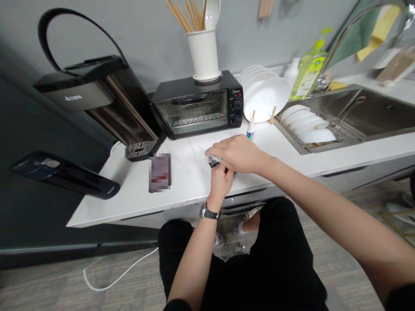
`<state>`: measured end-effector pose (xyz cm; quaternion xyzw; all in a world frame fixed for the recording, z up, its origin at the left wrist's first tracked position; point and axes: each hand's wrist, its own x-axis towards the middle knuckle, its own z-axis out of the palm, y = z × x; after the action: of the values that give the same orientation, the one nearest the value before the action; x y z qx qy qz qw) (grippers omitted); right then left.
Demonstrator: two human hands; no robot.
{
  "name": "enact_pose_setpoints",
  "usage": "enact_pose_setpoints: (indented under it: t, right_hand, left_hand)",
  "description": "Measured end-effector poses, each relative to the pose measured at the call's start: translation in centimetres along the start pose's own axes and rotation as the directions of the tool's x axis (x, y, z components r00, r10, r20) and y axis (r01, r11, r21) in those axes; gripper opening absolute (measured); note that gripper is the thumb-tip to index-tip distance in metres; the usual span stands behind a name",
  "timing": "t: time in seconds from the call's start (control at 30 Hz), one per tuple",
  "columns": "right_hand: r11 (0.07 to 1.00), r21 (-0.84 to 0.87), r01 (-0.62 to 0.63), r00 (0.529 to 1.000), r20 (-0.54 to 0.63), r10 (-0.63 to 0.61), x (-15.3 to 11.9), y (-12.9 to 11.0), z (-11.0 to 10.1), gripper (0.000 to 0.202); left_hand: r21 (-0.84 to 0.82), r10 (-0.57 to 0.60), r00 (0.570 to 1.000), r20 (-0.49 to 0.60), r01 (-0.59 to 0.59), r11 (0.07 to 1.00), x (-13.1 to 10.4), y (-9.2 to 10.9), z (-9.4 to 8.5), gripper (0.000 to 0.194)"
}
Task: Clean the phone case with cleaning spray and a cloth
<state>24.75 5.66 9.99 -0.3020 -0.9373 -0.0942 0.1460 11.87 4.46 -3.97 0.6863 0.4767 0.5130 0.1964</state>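
Head view: two hands [238,153] [221,181], one dark object [214,164]

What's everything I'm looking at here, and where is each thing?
toaster oven: one, black, back of the white counter
utensil holder: one, white, on the oven, holding chopsticks
coffee machine: one, black, left of the oven
blurred pack: one, reddish, on the counter near the machine
small bottle: one, white with a blue band, behind the hands
plates: a stack, white, upright right of the oven
dishes: several, white, on the rack in the sink
soap bottle: one, yellow-green, by the tap
left hand: wears a wristwatch, closed on a small dark item
right hand: over the same item, holding something white against it
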Motion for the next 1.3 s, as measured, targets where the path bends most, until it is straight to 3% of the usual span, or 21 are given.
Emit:
enact_pose_setpoints:
  t: [0.1, 0.2, 0.33, 0.43, 0.5, 0.57, 0.67, 0.73, 0.8, 0.87, 0.97, 1.07, 1.17, 1.23, 1.3]
  right_hand:
    - [0.966, 0.03, -0.257, 0.966, 0.05, 0.255, -0.4, 1.3, -0.6, 0.036]
    - [0.95, -0.03, -0.311, 0.944, 0.103, 0.312, -0.2, 1.0, -1.0, 0.047]
    - [0.98, -0.114, -0.163, 0.984, 0.047, 0.169, 0.6, -1.0, -0.2, 0.025]
    - [0.989, -0.129, 0.068, 0.998, 0.008, -0.067, 1.2, -1.7, 0.7, 0.025]
    - [0.988, -0.08, 0.133, 0.991, -0.019, -0.135, 1.3, -1.0, 0.9, 0.026]
    - [1.0, -0.005, 0.025, 0.999, -0.026, -0.025, 1.1, 0.3, 0.6, 0.026]
    - [0.974, 0.06, -0.22, 0.973, 0.089, 0.214, 0.6, 1.9, -0.3, 0.036]
    - [0.957, 0.023, -0.289, 0.947, 0.15, 0.283, 0.4, 2.0, -0.9, 0.049]
    - [0.955, -0.044, -0.294, 0.946, 0.13, 0.298, 0.4, 1.1, -1.0, 0.049]
    - [0.959, -0.103, -0.262, 0.96, 0.07, 0.27, 0.6, -0.2, -0.7, 0.036]
    - [0.989, -0.125, -0.083, 0.996, 0.014, 0.085, 1.1, -1.8, 0.4, 0.027]
    - [0.996, -0.083, 0.042, 0.998, -0.051, -0.046, 1.3, -1.6, 1.1, 0.027]
    - [0.986, -0.029, -0.163, 0.986, -0.034, 0.162, 0.9, -0.1, 0.6, 0.031]
    - [0.948, -0.004, -0.317, 0.947, 0.058, 0.317, 0.5, 0.8, -0.3, 0.045]
    - [0.919, -0.004, -0.394, 0.911, 0.134, 0.391, 0.3, 1.0, -1.1, 0.055]
  left_hand:
    - [-0.014, -0.005, 1.0, -0.019, 0.005, 1.0, 0.0, 0.2, 0.1, 0.032]
    - [-0.019, 0.001, 0.999, -0.032, -0.001, 1.0, 0.1, 0.1, 0.2, 0.031]
    - [0.003, 0.015, 1.0, -0.015, -0.015, 1.0, 0.1, -0.2, 0.1, 0.029]
    - [0.016, 0.027, 0.999, -0.017, -0.027, 1.0, 0.1, -0.4, 0.0, 0.024]
    - [0.017, 0.022, 0.999, -0.029, -0.022, 1.0, 0.1, -0.4, 0.1, 0.026]
    - [0.005, 0.01, 0.999, -0.033, -0.01, 1.0, 0.1, -0.3, 0.1, 0.031]
    - [-0.035, 0.005, 0.999, -0.042, -0.006, 0.999, 0.2, 0.0, 0.2, 0.034]
    - [-0.053, 0.021, 0.998, -0.051, -0.024, 0.998, 0.3, 0.1, 0.3, 0.033]
    - [-0.045, 0.036, 0.998, -0.047, -0.038, 0.998, 0.3, 0.0, 0.3, 0.032]
    - [-0.011, 0.035, 0.999, -0.028, -0.035, 0.999, 0.2, -0.2, 0.2, 0.031]
    - [0.024, 0.031, 0.999, -0.009, -0.031, 0.999, 0.2, -0.6, 0.1, 0.026]
    - [0.023, 0.039, 0.999, -0.015, -0.038, 0.999, 0.2, -0.6, 0.0, 0.022]
    - [0.0, 0.027, 1.0, -0.016, -0.027, 1.0, 0.3, -0.2, 0.0, 0.031]
    - [-0.029, 0.011, 1.0, -0.024, -0.012, 1.0, 0.4, 0.2, 0.1, 0.038]
    - [-0.051, -0.003, 0.999, -0.035, 0.001, 0.999, 0.4, 0.4, 0.1, 0.044]
